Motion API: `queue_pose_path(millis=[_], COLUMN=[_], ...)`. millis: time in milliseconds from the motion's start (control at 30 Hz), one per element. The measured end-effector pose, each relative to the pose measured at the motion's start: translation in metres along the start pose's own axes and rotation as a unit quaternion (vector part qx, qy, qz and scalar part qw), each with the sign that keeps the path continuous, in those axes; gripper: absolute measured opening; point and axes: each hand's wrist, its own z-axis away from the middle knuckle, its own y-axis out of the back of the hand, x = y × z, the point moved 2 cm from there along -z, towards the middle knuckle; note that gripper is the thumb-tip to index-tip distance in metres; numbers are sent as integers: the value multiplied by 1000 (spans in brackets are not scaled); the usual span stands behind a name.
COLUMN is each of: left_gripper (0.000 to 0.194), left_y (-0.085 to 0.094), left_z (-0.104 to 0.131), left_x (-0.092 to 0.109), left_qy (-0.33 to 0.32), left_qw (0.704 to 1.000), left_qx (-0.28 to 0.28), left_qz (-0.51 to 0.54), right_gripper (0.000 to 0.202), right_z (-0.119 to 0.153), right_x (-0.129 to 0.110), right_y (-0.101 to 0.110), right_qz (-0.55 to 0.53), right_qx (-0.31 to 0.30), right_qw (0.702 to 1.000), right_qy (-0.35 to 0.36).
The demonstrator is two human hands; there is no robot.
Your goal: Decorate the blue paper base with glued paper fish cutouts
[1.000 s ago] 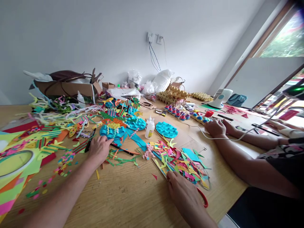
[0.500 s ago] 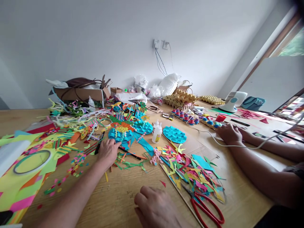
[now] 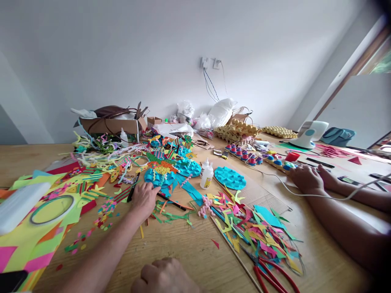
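Note:
My left hand (image 3: 144,200) reaches to the middle left of the table, at the near edge of a blue painted egg-carton piece (image 3: 160,178) with paper fish on it. Its fingers are bent down beside a black marker (image 3: 133,187); what the fingertips touch is hidden. Low in the view my right hand (image 3: 166,276) rests over the bare wood with curled fingers, and its fingertips are out of sight. To its right are red-handled scissors (image 3: 270,272) and a wooden stick (image 3: 236,254). White glue bottles (image 3: 207,175) stand between two blue carton pieces.
Coloured paper scraps (image 3: 259,232) lie right of centre. Another person's hands (image 3: 307,178) work at the right by a white cable (image 3: 281,182). Yellow sheets (image 3: 33,211) cover the left. A cardboard box (image 3: 113,126) and egg trays (image 3: 236,132) stand by the wall.
The view has shifted, so the table things appear further right and slightly lower. My right hand has moved left and down. My left hand stays by the blue carton piece.

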Motion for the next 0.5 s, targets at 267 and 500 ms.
queue_pose_path(millis=[267,500], left_gripper=[35,36], left_y=[-1,1], left_z=[-1,0], left_x=[-1,0], left_qy=[-2,-2], left_qw=[1000,1000], left_qx=[3,-5], left_qz=[14,17], right_gripper=[25,28], right_z=[0,-1], right_x=[0,-3], right_y=[-15,-8], right_qz=[-61,-92], right_qx=[23,35], right_qw=[998,995], right_qy=[12,23])
